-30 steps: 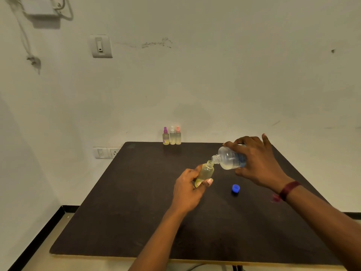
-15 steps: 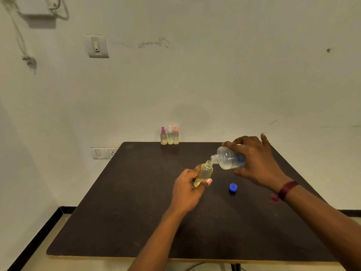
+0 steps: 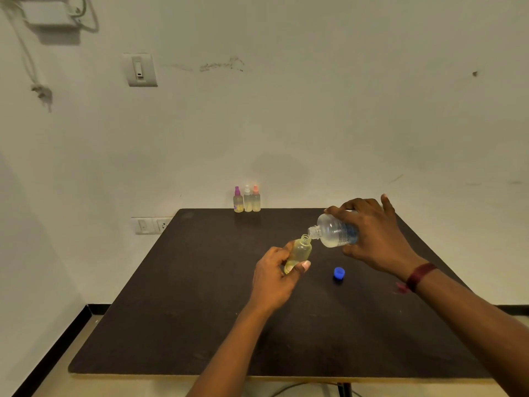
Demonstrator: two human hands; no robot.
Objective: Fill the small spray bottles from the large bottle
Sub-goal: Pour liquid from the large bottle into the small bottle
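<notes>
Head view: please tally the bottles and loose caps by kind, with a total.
Capped small spray bottles: 3 (purple-topped bottle, white-topped bottle, orange-topped bottle)
Uncapped small spray bottle, held by the left hand: 1
Large bottle, tilted in the right hand: 1
Blue cap lying on the table: 1
Total: 6

- You are in a plain indoor room; whether it is a home or an office cannot be told.
- Bare off-white painted wall [image 3: 315, 110], white plastic switch plate [image 3: 139, 69], dark brown rectangular table [image 3: 200, 296].

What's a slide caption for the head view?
Right hand holds large bottle tilted, mouth at small bottle in left hand; cap on table.
</notes>
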